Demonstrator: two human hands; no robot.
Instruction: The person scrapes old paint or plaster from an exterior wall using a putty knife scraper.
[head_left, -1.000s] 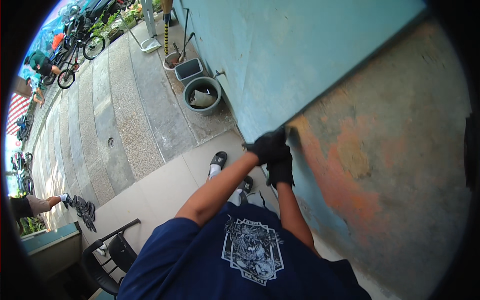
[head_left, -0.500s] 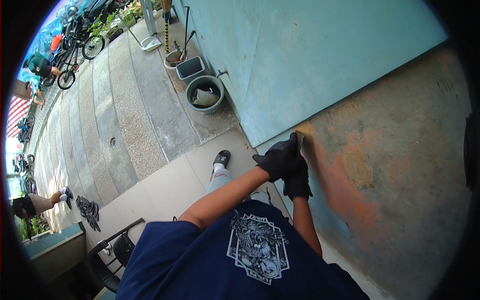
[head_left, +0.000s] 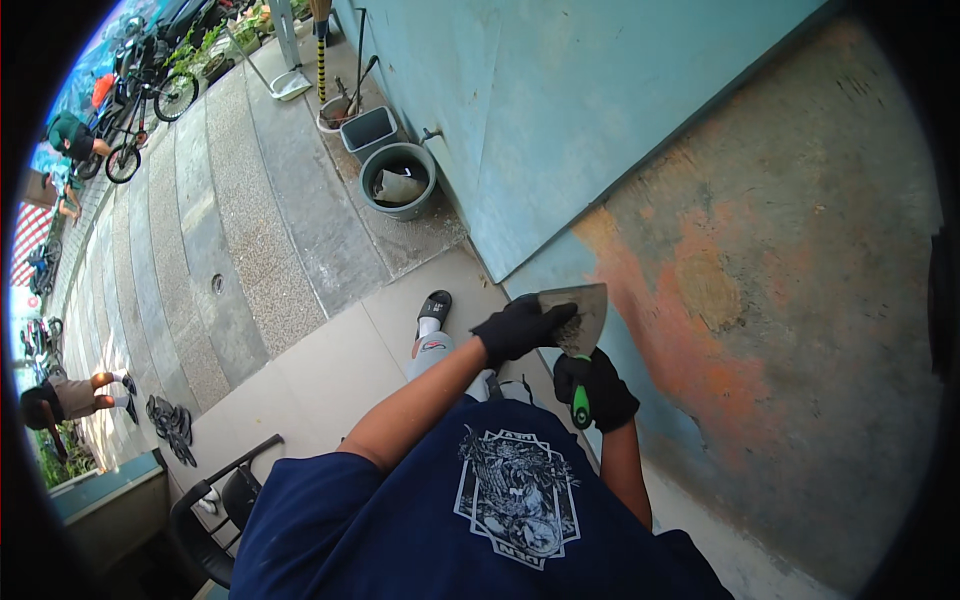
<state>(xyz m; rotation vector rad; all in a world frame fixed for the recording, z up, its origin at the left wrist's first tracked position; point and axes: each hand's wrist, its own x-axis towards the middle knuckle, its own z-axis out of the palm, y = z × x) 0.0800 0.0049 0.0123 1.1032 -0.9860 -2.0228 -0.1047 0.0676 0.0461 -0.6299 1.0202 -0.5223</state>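
Both arms reach forward from the torso, the forearms bare below dark-blue short sleeves. The left forearm slants up and across to the right, its elbow bent and out to the side. At its end the black-gloved left hand points rightward, palm hidden from view; how its thumb lies is hard to tell. The right forearm rises more steeply, partly hidden by the shirt. The right hand, also black-gloved, is lower and just beside the left, its fingers curled in a closed grip. One foot shows beyond the left forearm.
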